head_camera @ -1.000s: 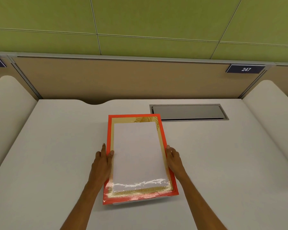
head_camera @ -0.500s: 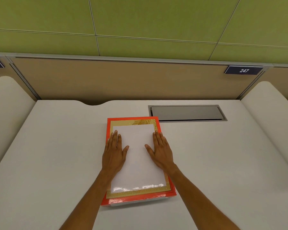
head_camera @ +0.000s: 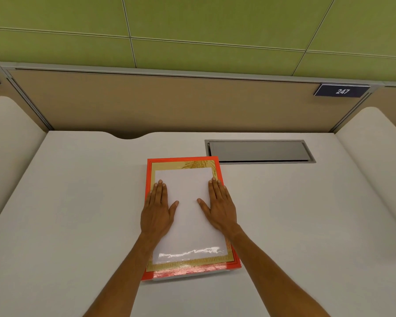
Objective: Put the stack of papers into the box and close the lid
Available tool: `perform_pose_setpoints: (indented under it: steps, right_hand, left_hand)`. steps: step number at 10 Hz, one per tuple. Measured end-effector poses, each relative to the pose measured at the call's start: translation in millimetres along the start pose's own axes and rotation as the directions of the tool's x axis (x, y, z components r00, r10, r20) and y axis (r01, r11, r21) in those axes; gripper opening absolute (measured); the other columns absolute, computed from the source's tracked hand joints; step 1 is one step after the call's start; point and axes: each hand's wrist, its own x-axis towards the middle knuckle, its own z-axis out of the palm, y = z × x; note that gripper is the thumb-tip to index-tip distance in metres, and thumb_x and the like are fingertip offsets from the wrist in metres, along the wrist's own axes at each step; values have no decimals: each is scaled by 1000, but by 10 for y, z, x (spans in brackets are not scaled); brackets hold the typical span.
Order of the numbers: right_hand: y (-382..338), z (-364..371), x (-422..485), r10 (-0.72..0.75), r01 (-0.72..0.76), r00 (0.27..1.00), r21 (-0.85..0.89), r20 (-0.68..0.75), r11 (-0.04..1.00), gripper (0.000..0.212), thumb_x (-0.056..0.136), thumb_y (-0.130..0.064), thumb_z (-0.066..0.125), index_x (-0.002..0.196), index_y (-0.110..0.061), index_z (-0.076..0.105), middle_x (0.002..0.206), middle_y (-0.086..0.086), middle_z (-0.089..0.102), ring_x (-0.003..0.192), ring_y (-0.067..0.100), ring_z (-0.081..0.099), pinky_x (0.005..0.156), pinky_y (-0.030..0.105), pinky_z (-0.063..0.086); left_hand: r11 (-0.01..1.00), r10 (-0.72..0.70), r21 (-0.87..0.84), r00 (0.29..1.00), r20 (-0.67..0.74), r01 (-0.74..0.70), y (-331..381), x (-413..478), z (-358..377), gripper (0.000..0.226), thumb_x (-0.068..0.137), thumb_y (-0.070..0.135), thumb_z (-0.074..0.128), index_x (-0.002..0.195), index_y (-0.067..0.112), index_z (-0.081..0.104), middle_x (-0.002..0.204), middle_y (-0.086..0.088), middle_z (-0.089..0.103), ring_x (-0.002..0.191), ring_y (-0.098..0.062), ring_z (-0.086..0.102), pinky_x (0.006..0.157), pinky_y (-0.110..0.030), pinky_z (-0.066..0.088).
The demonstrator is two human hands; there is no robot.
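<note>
A flat box (head_camera: 149, 177) with an orange rim lies on the white desk, long side pointing away from me. Its lid (head_camera: 188, 229) is down and glossy, with a gold border and a white middle panel. My left hand (head_camera: 157, 210) rests flat on the lid's left side, fingers extended and close together. My right hand (head_camera: 220, 208) rests flat on the lid's right side in the same way. Neither hand grips anything. The stack of papers is hidden from view.
The white desk (head_camera: 78, 213) has a grey recessed cable hatch (head_camera: 258, 151) just behind and right of the box. A tan partition (head_camera: 169, 104) with a "247" plate (head_camera: 342, 91) closes the back. Rounded white dividers (head_camera: 373, 143) flank both sides.
One second ago my hands gripped the box's left and right edges. They moved onto the top of the lid and now lie flat there, slightly wider apart than half a second ago.
</note>
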Motion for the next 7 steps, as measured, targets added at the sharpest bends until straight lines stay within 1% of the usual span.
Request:
perform_pose_setpoints:
  steps: [1, 2, 3, 5, 6, 7]
  right_hand:
    - [3, 23, -7, -6, 5, 1000, -16, -20, 1000, 79, 98, -60, 23, 156, -15, -5, 166, 2, -4, 154, 15, -5, 127, 33, 4]
    - [-10, 22, -16, -2, 2, 1000, -16, -23, 1000, 78, 98, -60, 23, 156, -15, -4, 166, 2, -4, 154, 15, -5, 127, 33, 4]
    - [-21, -5, -27, 8, -8, 1000, -9, -11, 1000, 79, 98, -60, 24, 156, -15, -4, 166, 2, -4, 154, 16, -5, 127, 33, 3]
    - [-32, -65, -39, 4, -4, 1000, -9, 18, 1000, 81, 98, -62, 24, 156, -14, -5, 166, 3, -5, 154, 17, -5, 127, 33, 3]
    - [5, -143, -65, -3, 2, 1000, 27, 13, 1000, 85, 95, -65, 26, 157, -15, -4, 166, 3, -3, 154, 17, -3, 127, 33, 3]
    - [87, -178, -86, -6, 6, 1000, 33, 4, 999, 86, 94, -67, 27, 157, -16, -3, 166, 2, -1, 154, 17, -2, 126, 32, 2]
  left_hand:
    - [1000, 5, 29, 1000, -14, -5, 2, 1, 30, 90, 91, 67, 3, 157, 7, 15, 166, -10, 16, 153, -25, 17, 124, -40, 21]
    - [999, 2, 46, 1000, -14, -1, 9, -14, 35, 86, 94, 64, 10, 157, 7, 15, 166, -10, 17, 153, -25, 17, 124, -40, 21]
    - [997, -2, 73, 1000, -4, 2, 20, -23, 20, 86, 93, 64, 6, 158, 7, 13, 166, -9, 14, 154, -23, 14, 125, -39, 18]
    - [999, 19, 49, 1000, -8, -19, 23, -27, -4, 97, 85, 70, -11, 158, 8, 7, 167, -10, 8, 155, -23, 9, 126, -39, 15]
    - [999, 33, -24, 999, -26, -34, 75, -26, -57, 100, 83, 73, -10, 158, 8, 8, 167, -10, 9, 155, -24, 9, 126, -40, 15]
    - [999, 27, -42, 998, -49, -29, 103, -24, -42, 102, 83, 75, -9, 158, 8, 10, 167, -10, 11, 154, -25, 11, 126, -41, 15]
